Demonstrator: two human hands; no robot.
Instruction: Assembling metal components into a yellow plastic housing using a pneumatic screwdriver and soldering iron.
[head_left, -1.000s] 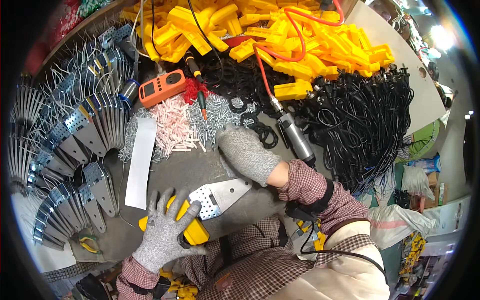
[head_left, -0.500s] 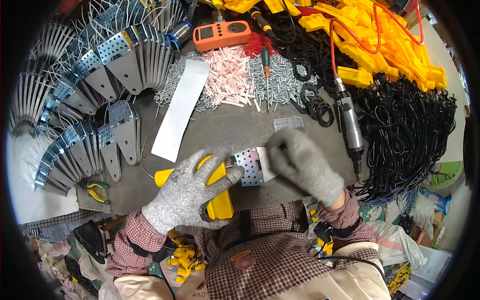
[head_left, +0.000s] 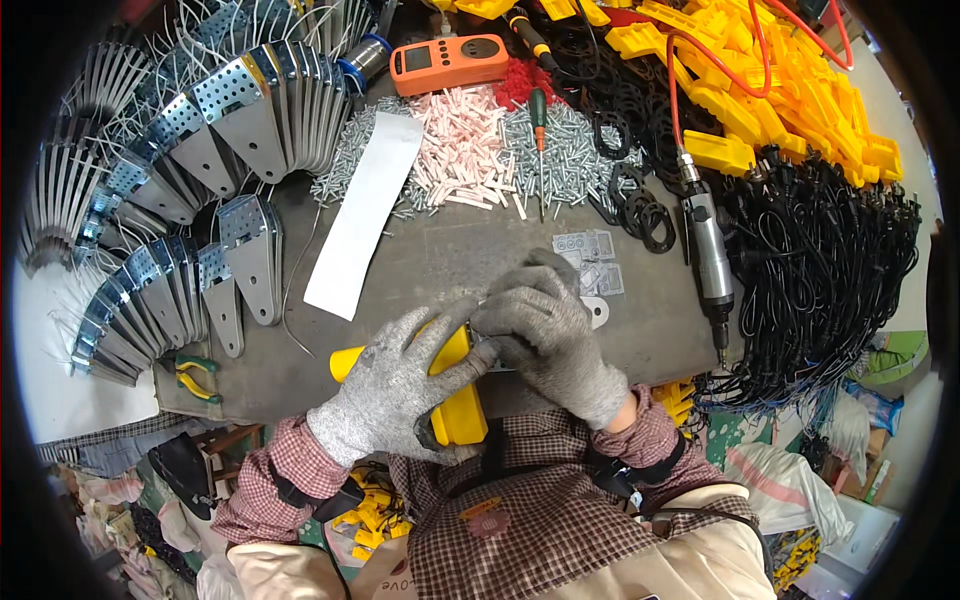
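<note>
My left hand [head_left: 385, 390], in a grey knit glove, is wrapped round a yellow plastic housing [head_left: 461, 415] at the table's front edge. My gloved right hand [head_left: 550, 335] is closed at the housing's right side, fingertips pinched together close to the left thumb. What those fingers hold is hidden. From behind the right hand pokes the rounded grey end of a metal plate [head_left: 598, 311] with a hole in it. The rest of the plate is covered by my hand. Small clear label sheets [head_left: 601, 278] lie just beyond.
Perforated metal brackets [head_left: 250, 130] with wires stand in rows at left. Piled behind are screws [head_left: 560, 165], pink sleeves [head_left: 460, 150] and a screwdriver [head_left: 539, 120]. An air screwdriver [head_left: 708, 250], black cables [head_left: 810, 280] and yellow housings [head_left: 750, 80] fill the right. Pliers [head_left: 197, 378] lie front left.
My right hand has moved left and closed in beside my left hand, covering the perforated plate. A second label sheet has come into sight. The housing has shifted slightly right.
</note>
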